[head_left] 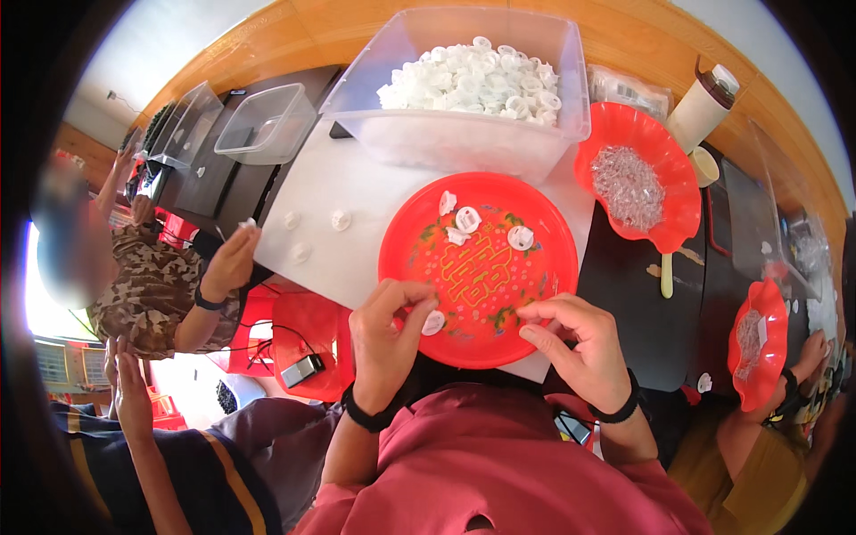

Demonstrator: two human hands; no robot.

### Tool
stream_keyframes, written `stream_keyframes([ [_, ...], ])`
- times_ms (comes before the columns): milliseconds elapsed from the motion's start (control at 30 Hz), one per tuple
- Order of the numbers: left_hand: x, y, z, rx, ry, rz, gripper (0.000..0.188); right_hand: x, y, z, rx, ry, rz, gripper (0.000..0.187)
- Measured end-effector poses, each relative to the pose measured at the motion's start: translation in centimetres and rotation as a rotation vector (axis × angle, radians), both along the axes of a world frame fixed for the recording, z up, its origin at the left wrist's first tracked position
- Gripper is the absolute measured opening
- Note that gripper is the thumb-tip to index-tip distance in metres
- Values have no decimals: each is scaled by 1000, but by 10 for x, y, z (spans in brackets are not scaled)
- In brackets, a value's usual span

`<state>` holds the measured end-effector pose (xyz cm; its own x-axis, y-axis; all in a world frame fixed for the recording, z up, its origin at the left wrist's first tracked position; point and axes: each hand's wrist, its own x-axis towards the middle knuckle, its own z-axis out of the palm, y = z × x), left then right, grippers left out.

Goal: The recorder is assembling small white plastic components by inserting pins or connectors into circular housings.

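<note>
Left hand [385, 334], person's own: thumb and forefinger drawn close together over the tray's near left; whether anything is pinched cannot be told.

Right hand [578, 343]: thumb and forefinger curved toward each other at the near right rim; a small clear part between them would not show, so its hold cannot be told.

Small round white plastic piece [433, 323]: one, in the tray, just beside the left fingertips. Four more lie toward the tray's far half.

Round red tray with gold and green decoration [563, 259]: between and beyond the hands, on the white-covered table [308, 183].

Large translucent plastic bin [464, 143]: beyond the tray, heaped with white pieces.

Red scalloped plastic bowl [679, 174]: far right, holding clear slender plastic bits [629, 183].

Handling, as judged: light fingertip grip on rims; both hands low over the tray, so a slipped part lands inside; nearest piece first.
</note>
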<state>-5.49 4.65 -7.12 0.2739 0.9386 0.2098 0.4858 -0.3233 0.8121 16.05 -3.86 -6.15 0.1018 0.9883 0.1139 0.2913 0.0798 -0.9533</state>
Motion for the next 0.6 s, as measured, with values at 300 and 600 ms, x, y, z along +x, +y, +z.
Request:
stream_keyframes([
  [300, -19, 11, -3, 251, 200, -201, 22, -27, -4, 7, 78, -160, -192, 16],
  [600, -32, 8, -20, 281, 279, -278, 17, -18, 36, 71, 184, -242, -344, 14],
])
